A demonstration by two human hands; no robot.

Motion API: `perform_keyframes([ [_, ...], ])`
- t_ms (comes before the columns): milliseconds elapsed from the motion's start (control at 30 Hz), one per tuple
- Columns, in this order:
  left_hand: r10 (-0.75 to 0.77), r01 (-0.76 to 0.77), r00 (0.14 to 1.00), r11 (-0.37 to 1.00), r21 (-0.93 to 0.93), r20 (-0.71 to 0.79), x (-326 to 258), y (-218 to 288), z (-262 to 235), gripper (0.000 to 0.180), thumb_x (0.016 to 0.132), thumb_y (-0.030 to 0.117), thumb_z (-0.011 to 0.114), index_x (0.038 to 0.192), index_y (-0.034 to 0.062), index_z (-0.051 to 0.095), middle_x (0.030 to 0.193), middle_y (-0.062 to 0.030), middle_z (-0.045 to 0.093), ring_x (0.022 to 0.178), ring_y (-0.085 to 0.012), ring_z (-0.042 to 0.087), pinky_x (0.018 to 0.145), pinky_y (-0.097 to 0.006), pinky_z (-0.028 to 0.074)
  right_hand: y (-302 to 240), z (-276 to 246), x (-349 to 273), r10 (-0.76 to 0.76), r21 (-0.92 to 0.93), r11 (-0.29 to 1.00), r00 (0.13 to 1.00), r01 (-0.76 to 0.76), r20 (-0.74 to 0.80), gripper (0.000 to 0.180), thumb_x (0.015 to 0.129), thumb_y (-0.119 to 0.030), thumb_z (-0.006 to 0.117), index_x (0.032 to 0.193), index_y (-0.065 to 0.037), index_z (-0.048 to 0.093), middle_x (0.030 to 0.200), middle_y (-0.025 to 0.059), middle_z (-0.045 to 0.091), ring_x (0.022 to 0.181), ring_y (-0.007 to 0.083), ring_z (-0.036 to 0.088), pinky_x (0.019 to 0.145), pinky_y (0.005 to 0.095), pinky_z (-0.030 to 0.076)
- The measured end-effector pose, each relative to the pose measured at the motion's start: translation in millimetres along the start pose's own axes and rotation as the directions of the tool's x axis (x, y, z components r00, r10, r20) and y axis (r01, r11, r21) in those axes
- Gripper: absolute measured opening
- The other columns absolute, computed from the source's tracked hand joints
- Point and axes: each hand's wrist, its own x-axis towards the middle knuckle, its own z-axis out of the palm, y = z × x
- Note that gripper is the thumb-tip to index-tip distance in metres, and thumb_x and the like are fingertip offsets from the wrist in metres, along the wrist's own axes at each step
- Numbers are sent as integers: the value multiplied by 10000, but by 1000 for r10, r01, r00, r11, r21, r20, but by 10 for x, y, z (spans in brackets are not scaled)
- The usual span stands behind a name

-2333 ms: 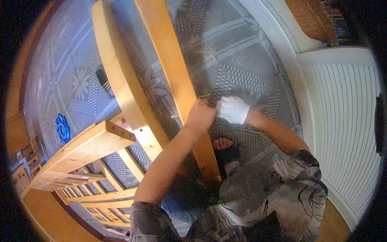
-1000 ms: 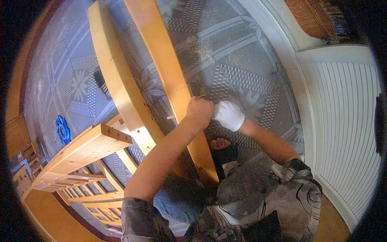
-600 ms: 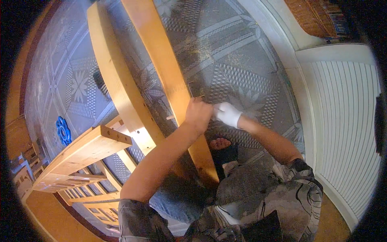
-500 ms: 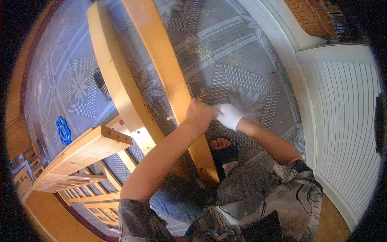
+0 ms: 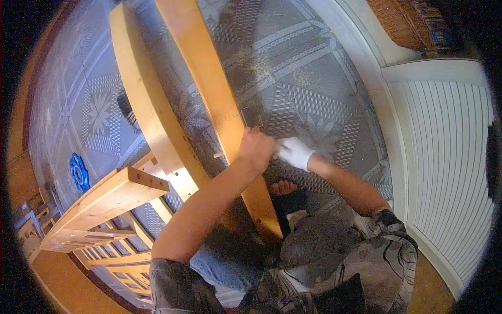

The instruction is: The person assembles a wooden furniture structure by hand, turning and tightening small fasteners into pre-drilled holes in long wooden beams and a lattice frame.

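Note:
My bare left hand [image 5: 256, 149] is closed in a fist at the right side of a long wooden beam [image 5: 212, 78]. A thin metal rod [image 5: 261, 126] pokes out just above its knuckles; the rest is hidden by the fingers. Touching that fist, my right hand [image 5: 294, 153] wears a white glove with its fingers pinched together. What it grips, if anything, I cannot make out. A short wooden dowel [image 5: 218, 155] juts from the beam's left side, near my left wrist.
Left of the beam lies a curved wooden rail [image 5: 144, 94] with holes. Further left are a slatted wooden frame [image 5: 104, 196], a blue flower-shaped object [image 5: 79, 171] and a dark brush-like object [image 5: 127, 109] on the patterned floor covering [image 5: 303, 63]. A white ribbed panel [image 5: 439, 157] borders the right; a wicker basket [image 5: 400, 23] sits beyond.
Both hands stay together beside the beam, with the left fist turned slightly. Less of the metal rod shows above it. The whole view has shifted a little.

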Motion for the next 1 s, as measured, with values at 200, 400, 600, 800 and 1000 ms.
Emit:
perform_keyframes([
  [200,70,-75,996,992,106,52,28,-41,7,66,673,123,580,703,94,631,739,-111,627,829,-247,587,741,-352,431,3,70,21,-86,3,996,990,87,-114,243,804,-235,526,807,3,574,736,158,587,686,250,559,655,350,435],
  [400,-61,62,998,998,-26,23,41,-20,-33,58,665,121,586,656,77,623,726,-112,624,801,-247,586,754,-358,436,11,87,-11,-254,-57,967,944,248,-211,256,794,-253,542,814,0,578,723,165,579,684,256,565,649,354,432],
  [600,-7,11,999,996,92,-42,-16,-1,38,52,669,156,599,658,131,643,733,-65,634,809,-204,586,742,-306,394,-36,23,28,17,38,999,1000,-17,18,284,793,-279,534,815,1,577,724,178,589,670,275,575,636,364,435],
  [800,-48,36,991,995,93,123,36,35,-43,79,686,146,577,725,120,641,763,-70,637,823,-191,586,746,-316,384,71,62,-3,-294,-93,955,942,282,-160,295,821,-293,510,815,-7,582,676,129,581,614,198,534,602,332,428],
  [1000,-100,103,994,993,65,-49,25,27,18,89,674,144,590,744,120,640,748,-69,634,800,-208,591,743,-330,385,-90,-141,80,85,28,995,972,-93,219,319,830,-307,504,769,-4,582,621,77,561,591,153,495,581,312,422],
])
